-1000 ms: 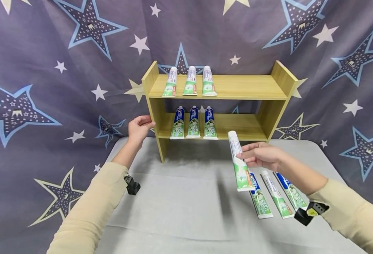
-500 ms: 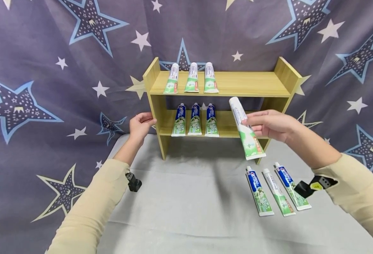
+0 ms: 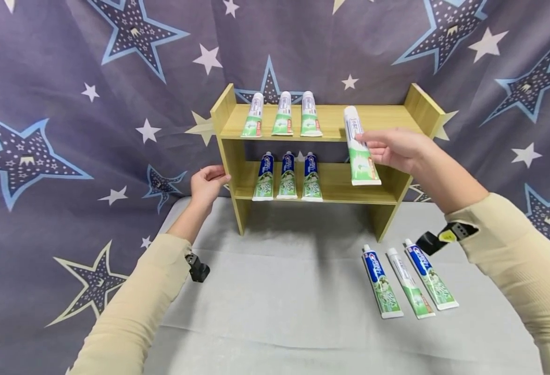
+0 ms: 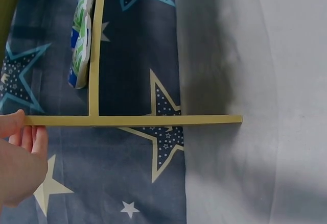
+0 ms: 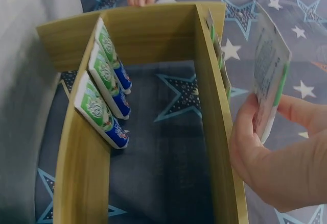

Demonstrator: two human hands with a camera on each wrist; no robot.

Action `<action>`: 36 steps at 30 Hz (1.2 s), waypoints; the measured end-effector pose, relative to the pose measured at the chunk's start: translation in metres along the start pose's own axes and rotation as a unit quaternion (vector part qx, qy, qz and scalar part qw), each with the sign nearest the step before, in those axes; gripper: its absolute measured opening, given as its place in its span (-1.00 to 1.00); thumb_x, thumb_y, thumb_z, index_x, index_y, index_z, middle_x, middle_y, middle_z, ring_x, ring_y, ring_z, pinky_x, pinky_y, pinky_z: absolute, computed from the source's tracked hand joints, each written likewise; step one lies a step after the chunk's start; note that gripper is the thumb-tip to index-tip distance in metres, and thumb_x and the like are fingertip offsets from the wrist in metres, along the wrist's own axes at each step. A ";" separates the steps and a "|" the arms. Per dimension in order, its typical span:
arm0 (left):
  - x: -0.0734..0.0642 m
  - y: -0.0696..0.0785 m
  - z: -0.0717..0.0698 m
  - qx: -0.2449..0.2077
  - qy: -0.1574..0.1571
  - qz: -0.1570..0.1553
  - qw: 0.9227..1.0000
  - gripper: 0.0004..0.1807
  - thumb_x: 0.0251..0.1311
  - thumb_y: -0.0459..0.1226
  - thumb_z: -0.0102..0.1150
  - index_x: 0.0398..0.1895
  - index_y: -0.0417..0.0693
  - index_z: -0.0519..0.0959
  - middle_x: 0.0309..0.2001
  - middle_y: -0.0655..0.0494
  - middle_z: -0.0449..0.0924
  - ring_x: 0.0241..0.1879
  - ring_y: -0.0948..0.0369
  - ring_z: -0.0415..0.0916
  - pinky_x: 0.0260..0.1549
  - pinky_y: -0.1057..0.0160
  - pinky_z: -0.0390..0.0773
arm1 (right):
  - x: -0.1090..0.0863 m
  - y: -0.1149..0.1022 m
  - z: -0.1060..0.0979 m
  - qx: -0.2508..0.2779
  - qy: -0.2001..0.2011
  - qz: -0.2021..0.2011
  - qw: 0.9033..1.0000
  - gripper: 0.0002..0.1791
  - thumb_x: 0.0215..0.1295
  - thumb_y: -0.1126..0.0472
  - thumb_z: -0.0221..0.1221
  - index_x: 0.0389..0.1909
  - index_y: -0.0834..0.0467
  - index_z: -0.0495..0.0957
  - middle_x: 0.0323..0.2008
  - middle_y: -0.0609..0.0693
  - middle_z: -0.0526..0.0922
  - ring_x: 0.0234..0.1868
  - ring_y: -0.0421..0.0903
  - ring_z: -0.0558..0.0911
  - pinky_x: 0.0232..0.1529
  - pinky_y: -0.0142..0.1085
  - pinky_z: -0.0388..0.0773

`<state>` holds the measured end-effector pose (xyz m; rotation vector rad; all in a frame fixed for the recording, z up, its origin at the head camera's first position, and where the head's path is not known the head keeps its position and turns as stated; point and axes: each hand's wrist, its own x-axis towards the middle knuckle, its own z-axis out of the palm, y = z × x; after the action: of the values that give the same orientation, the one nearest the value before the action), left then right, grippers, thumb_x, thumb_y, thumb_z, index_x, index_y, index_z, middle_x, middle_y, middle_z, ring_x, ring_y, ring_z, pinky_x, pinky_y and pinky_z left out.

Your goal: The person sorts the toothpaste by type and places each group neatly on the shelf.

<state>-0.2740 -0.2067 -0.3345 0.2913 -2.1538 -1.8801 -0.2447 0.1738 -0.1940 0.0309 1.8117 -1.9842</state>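
Observation:
My right hand (image 3: 397, 148) pinches a white-and-green toothpaste tube (image 3: 360, 151) between thumb and fingers, cap end up, in front of the upper board of a two-tier wooden shelf (image 3: 369, 122). In the right wrist view the held tube (image 5: 271, 71) is beside the upper board, apart from it. My left hand (image 3: 207, 185) grips the front edge of the shelf's left side panel, its thumb at the edge in the left wrist view. Three white-and-green tubes (image 3: 283, 114) lie in a row on the upper board's left half. Below them, three blue-and-green tubes (image 3: 288, 177) rest on the lower board.
On the grey tabletop (image 3: 265, 291) at the right lie two blue-and-green tubes (image 3: 382, 284) with a white-and-green tube (image 3: 411, 285) between them. A star-patterned curtain (image 3: 162, 130) hangs behind the shelf. Each forearm carries a small black camera (image 3: 197, 267).
My right hand has raised the white-and-green toothpaste tube from above the tubes on the table to the upper board's height. My left hand stays on the shelf's side panel.

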 end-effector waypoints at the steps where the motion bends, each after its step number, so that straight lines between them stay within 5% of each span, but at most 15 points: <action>1: 0.000 0.000 0.000 -0.002 0.001 0.000 1.000 -0.62 0.13 -0.47 0.24 0.05 -0.32 0.54 -0.19 0.07 0.62 -0.27 0.45 0.60 -0.20 0.58 0.57 | 0.003 -0.004 0.001 0.006 0.006 0.001 1.000 -0.68 0.26 0.29 0.21 -0.07 0.21 0.29 -0.41 -0.04 0.62 -0.39 -0.22 0.65 -0.31 -0.45 0.68; 6: 0.002 0.000 -0.003 -0.016 0.009 0.003 1.000 -0.63 0.11 -0.50 0.23 0.03 -0.35 0.53 -0.41 0.35 0.54 -0.37 0.52 0.53 -0.24 0.58 0.56 | 0.020 -0.026 0.013 0.004 0.054 -0.011 0.998 -0.67 0.22 0.30 0.24 -0.10 0.22 0.31 -0.50 -0.04 0.60 -0.48 -0.21 0.62 -0.42 -0.44 0.65; 9: 0.003 0.000 -0.005 -0.016 0.011 0.001 1.000 -0.63 0.10 -0.49 0.25 0.02 -0.34 0.53 -0.47 0.43 0.51 -0.37 0.52 0.51 -0.26 0.57 0.54 | 0.032 -0.036 0.021 -0.023 0.115 -0.017 0.993 -0.52 0.20 0.26 0.27 0.09 0.22 0.31 -0.43 -0.06 0.59 -0.48 -0.24 0.61 -0.46 -0.46 0.63; 15: 0.002 -0.002 -0.006 -0.014 0.011 -0.001 1.000 -0.63 0.11 -0.47 0.26 0.03 -0.33 0.53 -0.46 0.44 0.52 -0.36 0.52 0.51 -0.26 0.56 0.53 | 0.059 -0.049 0.032 -0.038 0.219 -0.005 0.975 -0.23 0.22 0.21 0.24 0.42 0.09 0.12 0.29 -0.10 0.39 0.16 -0.23 0.49 0.18 -0.46 0.53; 17: 0.002 -0.003 -0.006 -0.016 0.011 -0.003 1.000 -0.64 0.11 -0.47 0.25 0.02 -0.33 0.53 -0.46 0.44 0.52 -0.38 0.53 0.51 -0.28 0.57 0.53 | 0.068 -0.050 0.034 -0.033 0.235 -0.008 0.971 -0.24 0.23 0.24 0.23 0.42 0.09 0.13 0.39 -0.09 0.32 0.28 -0.24 0.43 0.30 -0.46 0.44; 20: 0.001 -0.005 -0.004 -0.023 0.006 -0.006 1.000 -0.64 0.11 -0.49 0.24 0.02 -0.34 0.52 -0.47 0.44 0.52 -0.41 0.54 0.52 -0.31 0.57 0.54 | 0.077 -0.049 0.035 -0.043 0.257 -0.010 0.965 -0.30 0.22 0.27 0.22 0.38 0.11 0.21 0.35 -0.07 0.38 0.22 -0.25 0.51 0.22 -0.48 0.50; 23: 0.000 -0.005 -0.002 -0.025 0.002 -0.008 1.000 -0.63 0.11 -0.49 0.23 0.03 -0.35 0.52 -0.48 0.44 0.52 -0.42 0.55 0.53 -0.32 0.58 0.54 | 0.083 -0.045 0.036 -0.117 0.291 -0.013 0.950 -0.44 0.19 0.20 0.26 0.24 0.12 0.41 0.27 -0.06 0.45 -0.02 -0.30 0.59 -0.01 -0.57 0.60; 26: -0.001 -0.004 -0.001 -0.023 0.000 -0.006 1.000 -0.63 0.11 -0.49 0.24 0.04 -0.35 0.52 -0.47 0.43 0.52 -0.41 0.54 0.53 -0.29 0.58 0.54 | 0.085 -0.040 0.036 -0.214 0.319 -0.024 0.923 -0.57 0.20 0.09 0.26 0.10 0.06 0.56 0.25 -0.03 0.46 -0.12 -0.30 0.55 -0.17 -0.55 0.59; 29: -0.001 -0.002 0.000 -0.021 0.001 -0.003 1.000 -0.64 0.12 -0.48 0.24 0.03 -0.34 0.52 -0.46 0.43 0.52 -0.40 0.53 0.52 -0.27 0.56 0.54 | 0.085 -0.037 0.036 -0.278 0.338 -0.041 0.898 -0.62 0.21 0.00 0.23 0.03 0.00 0.62 0.26 -0.02 0.45 0.00 -0.25 0.46 -0.10 -0.49 0.52; 36: -0.001 -0.001 0.002 -0.026 0.001 -0.002 1.000 -0.63 0.11 -0.49 0.24 0.03 -0.35 0.52 -0.50 0.48 0.52 -0.39 0.54 0.51 -0.28 0.57 0.53 | 0.086 -0.028 0.030 -0.339 0.352 -0.085 0.868 -0.61 0.19 -0.03 0.22 0.01 0.00 0.65 0.21 -0.01 0.52 0.20 -0.14 0.42 0.06 -0.44 0.48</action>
<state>-0.2735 -0.2047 -0.3357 0.2875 -2.1000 -1.9340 -0.3230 0.1192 -0.1902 0.4375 2.9898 -1.3957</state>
